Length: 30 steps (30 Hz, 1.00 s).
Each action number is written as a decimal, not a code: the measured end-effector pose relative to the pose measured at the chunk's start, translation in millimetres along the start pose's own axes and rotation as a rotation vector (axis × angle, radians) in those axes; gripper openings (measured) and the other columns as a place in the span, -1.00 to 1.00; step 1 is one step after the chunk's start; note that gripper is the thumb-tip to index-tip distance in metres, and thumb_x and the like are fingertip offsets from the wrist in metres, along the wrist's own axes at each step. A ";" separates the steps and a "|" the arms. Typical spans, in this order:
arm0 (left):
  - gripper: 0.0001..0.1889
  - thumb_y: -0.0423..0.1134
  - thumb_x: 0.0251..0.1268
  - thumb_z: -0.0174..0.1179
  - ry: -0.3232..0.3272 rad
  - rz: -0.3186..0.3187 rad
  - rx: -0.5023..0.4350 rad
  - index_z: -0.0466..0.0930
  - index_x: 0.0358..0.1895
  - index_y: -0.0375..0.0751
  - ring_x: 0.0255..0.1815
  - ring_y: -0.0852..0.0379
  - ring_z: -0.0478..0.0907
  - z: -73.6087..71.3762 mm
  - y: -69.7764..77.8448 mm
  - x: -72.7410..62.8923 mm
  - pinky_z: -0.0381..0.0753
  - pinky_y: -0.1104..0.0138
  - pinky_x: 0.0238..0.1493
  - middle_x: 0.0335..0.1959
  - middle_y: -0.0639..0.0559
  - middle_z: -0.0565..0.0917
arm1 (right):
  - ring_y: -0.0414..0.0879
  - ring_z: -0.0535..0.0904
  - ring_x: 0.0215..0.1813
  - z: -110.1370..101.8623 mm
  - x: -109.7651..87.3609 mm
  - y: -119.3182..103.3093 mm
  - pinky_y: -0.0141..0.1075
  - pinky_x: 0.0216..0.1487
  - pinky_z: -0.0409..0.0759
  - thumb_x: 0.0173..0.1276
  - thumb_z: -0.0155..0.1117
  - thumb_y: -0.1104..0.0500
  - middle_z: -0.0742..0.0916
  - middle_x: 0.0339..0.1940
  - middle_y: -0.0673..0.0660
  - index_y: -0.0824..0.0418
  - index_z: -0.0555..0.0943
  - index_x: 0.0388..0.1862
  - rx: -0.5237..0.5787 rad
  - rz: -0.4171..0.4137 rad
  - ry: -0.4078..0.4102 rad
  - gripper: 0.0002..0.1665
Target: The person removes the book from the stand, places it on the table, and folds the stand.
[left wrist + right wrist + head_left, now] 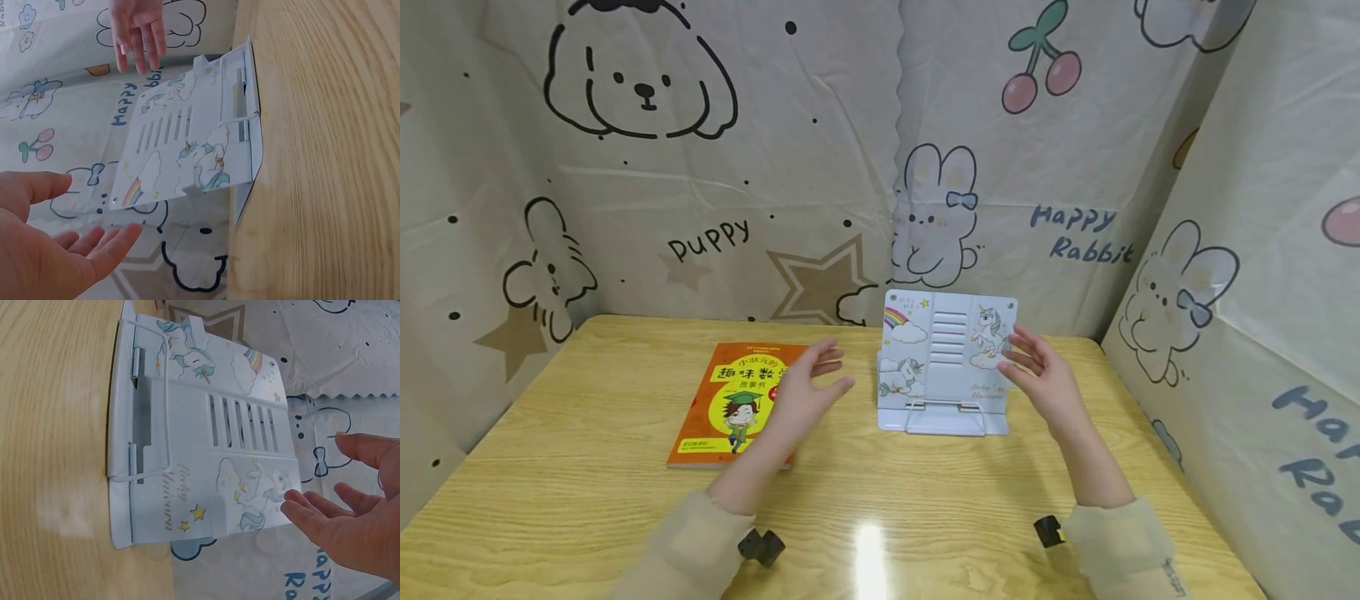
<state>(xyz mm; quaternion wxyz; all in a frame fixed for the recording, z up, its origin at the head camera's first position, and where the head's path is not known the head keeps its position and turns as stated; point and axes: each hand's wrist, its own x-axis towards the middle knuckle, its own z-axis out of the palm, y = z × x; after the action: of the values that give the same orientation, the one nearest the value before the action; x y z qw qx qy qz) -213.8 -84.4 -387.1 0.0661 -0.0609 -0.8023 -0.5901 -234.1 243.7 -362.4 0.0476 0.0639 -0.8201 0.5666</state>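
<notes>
A white metal book stand (951,350) printed with unicorns, clouds and a rainbow stands tilted back on the table, its slotted panel and wire page holder (167,412) facing me. My right hand (1037,375) is at the stand's right edge in the head view, fingers relaxed and slightly bent, palm turned toward it. To the stand's left, my left hand (805,387) hovers with fingers spread loosely and thumb apart, holding nothing. Behind that hand lies an orange book (700,429) with a cartoon graduate on its cover; hand and forearm hide its right side.
The wooden table (587,400) ends at a back wall covered by a patterned cloth (820,167) with cartoon rabbits, a puppy and cherries. More of this cloth hangs at both sides. A small black device (762,547) is by the left cuff, another (1048,531) by the right.
</notes>
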 end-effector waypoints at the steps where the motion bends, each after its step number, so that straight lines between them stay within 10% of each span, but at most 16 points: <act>1: -0.34 -0.32 0.14 0.32 -0.003 -0.005 -0.004 0.30 0.34 -0.19 0.20 -0.05 0.48 2.4 0.3 1.1 0.50 0.09 0.17 0.20 -0.11 0.51 | 0.18 0.35 0.33 -0.5 0.4 1.1 -0.66 0.00 0.45 0.33 0.23 0.24 0.35 0.41 0.28 0.22 0.10 0.49 -0.001 0.004 0.007 -0.18; 12: -0.30 -0.18 0.15 0.33 -0.028 -0.048 -0.075 0.26 0.37 -0.08 0.27 0.00 0.42 23.3 -3.5 21.8 0.46 0.11 0.22 0.29 -0.03 0.44 | 0.14 0.25 0.42 -2.8 11.4 16.7 -0.02 0.36 0.30 0.30 0.29 0.08 0.24 0.48 0.23 0.11 -0.04 0.54 -0.023 0.058 0.066 -0.03; 30: -0.23 -0.20 0.13 0.34 -0.076 -0.112 -0.077 0.19 0.42 0.00 0.31 0.01 0.36 42.3 -8.4 50.3 0.45 0.13 0.23 0.36 0.01 0.35 | 0.14 0.17 0.46 -2.3 32.1 32.2 0.02 0.41 0.21 0.32 0.25 0.13 0.20 0.50 0.21 0.07 -0.03 0.54 0.008 0.106 0.108 -0.06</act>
<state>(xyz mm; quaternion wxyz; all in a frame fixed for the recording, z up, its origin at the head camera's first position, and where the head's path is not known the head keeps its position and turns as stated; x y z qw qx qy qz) -266.2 -45.5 -398.6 -0.0001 -0.0409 -0.7831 -0.6205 -270.9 255.5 -386.5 0.0612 -0.0102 -0.8165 0.5740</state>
